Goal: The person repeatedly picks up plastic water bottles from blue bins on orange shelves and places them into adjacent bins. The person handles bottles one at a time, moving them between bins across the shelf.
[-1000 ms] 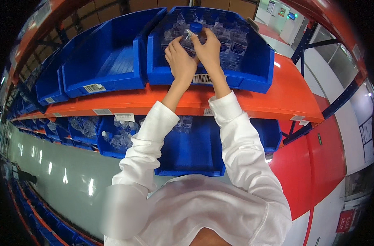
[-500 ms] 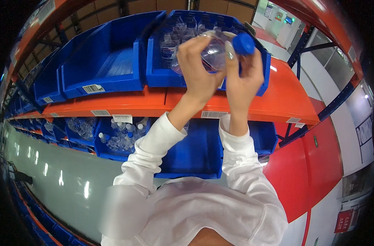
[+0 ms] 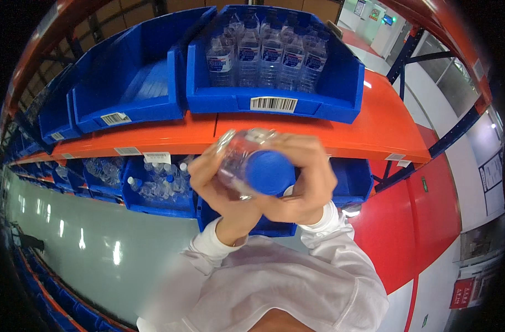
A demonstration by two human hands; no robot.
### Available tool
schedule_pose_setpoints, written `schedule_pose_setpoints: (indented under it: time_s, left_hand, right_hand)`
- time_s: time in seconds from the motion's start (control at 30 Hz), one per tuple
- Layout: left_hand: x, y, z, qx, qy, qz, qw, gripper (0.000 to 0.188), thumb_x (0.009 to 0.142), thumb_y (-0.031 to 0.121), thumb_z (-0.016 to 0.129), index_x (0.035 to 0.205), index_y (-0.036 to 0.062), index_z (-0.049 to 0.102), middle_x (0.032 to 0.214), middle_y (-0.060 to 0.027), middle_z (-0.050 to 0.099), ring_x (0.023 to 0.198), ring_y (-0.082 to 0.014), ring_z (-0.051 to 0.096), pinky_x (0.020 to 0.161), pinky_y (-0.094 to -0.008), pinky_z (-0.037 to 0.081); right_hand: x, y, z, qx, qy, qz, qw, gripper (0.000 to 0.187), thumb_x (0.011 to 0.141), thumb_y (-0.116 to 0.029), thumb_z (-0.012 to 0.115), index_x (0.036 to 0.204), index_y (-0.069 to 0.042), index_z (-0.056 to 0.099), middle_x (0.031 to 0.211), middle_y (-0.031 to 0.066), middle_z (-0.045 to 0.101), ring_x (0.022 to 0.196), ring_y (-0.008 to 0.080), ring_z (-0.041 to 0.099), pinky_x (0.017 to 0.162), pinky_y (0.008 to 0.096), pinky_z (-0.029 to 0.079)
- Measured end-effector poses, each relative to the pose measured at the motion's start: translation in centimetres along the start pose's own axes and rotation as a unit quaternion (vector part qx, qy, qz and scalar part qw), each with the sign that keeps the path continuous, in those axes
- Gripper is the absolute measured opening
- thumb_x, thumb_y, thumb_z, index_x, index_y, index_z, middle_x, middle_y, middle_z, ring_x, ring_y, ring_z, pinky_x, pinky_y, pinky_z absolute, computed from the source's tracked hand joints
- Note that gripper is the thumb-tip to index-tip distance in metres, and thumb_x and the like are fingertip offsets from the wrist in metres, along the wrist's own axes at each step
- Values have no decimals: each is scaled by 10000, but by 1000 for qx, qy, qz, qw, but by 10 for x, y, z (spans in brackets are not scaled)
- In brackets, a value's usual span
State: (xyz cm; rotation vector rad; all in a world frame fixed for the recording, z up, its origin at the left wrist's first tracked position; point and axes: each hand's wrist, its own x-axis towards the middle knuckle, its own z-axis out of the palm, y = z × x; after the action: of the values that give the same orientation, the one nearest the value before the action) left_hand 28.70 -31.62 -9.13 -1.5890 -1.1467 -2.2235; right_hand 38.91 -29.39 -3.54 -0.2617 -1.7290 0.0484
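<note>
A clear plastic bottle with a wide blue cap (image 3: pixel 270 172) is held close to my chest, its cap tilted toward me. My left hand (image 3: pixel 216 185) wraps round the bottle's left side. My right hand (image 3: pixel 307 174) closes on it from the right, fingers over the far side near the cap. Beyond my hands, a blue bin (image 3: pixel 219 102) on the shelf holds several upright clear bottles (image 3: pixel 272 55) with white and blue labels.
Left of that bin another blue bin (image 3: pixel 125 94) sits on the orange shelf (image 3: pixel 274 133). On the lower level, a blue bin (image 3: pixel 158 207) holds several loose small bottles (image 3: pixel 164 185). A dark blue rack upright (image 3: pixel 399 58) stands at the right, beside red flooring (image 3: pixel 424 216).
Both hands have drawn back from over the bin toward my chest, bringing the bottle along. Its blue cap now faces me, and the labelled bottles in the bin have come into full view.
</note>
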Motion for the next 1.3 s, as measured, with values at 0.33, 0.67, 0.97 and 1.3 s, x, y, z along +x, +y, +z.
schedule_pose_setpoints:
  time_s: [0.33,0.67,0.97,1.3]
  left_hand:
    - [-115,-35,-28,-51,-15,-317,947,721,593,40,815,1129,59,333,1124,-94,392,1059,-209,435,926,-353,351]
    - [-228,-106,-5,-6,-73,-442,894,581,611,50,781,1093,-3,460,1071,-148,495,1011,-264,497,867,-343,398]
    - [-293,-220,75,176,-105,-515,832,633,571,109,797,1112,82,469,1074,-210,501,1013,-406,481,845,-445,418]
    - [-372,-315,117,-297,250,-834,392,52,840,78,531,822,55,573,693,-50,518,565,-206,484,516,-298,441]
  right_hand:
    - [-97,19,34,-24,-140,148,979,368,576,-131,803,804,6,548,791,158,604,665,285,590,569,332,479]
    - [-196,63,37,-107,-269,387,876,349,678,-206,769,880,7,580,817,146,621,695,301,611,589,354,488]
    - [-301,195,58,-143,-296,466,822,430,701,-187,754,1031,24,577,834,176,627,699,252,605,656,329,488]
    - [-370,301,67,-142,-282,322,893,553,745,-152,735,1185,80,496,1164,229,567,1100,290,547,920,341,422]
